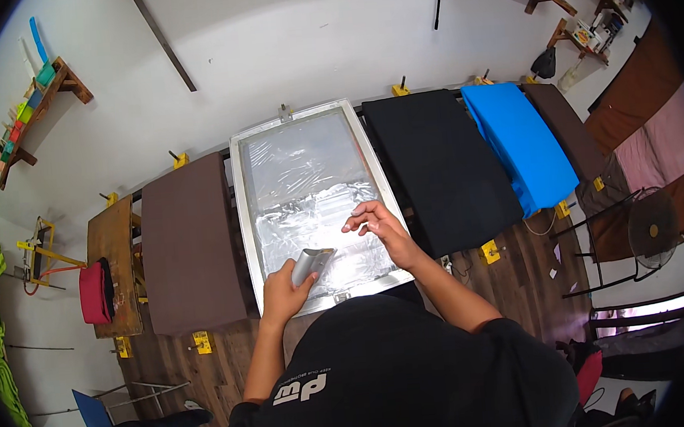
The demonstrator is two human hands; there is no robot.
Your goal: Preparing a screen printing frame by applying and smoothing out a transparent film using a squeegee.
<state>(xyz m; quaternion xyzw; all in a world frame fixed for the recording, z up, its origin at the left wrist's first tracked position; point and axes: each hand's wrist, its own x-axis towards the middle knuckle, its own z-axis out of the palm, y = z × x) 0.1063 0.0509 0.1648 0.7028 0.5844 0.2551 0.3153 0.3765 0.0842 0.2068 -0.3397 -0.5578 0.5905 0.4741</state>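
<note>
A white-rimmed screen printing frame (247, 221) lies flat before me. Its mesh is overlaid with shiny, wrinkled clear film (306, 164), and bright glare covers the nearer half. My left hand (285, 290) is closed around a grey metal squeegee (308, 266), held tilted over the frame's near left part. A thin brownish edge shows at the squeegee's far end. Over the right side of the film hovers my right hand (383, 228), its fingers bent and apart with nothing visible in them.
Left of the frame stand a brown-covered board (191, 241) and a bare wooden board (113, 263) with a dark red cloth (96, 291). To the right are black (439, 166), blue (523, 143) and brown (564, 128) covered boards. A fan (652, 229) stands at far right.
</note>
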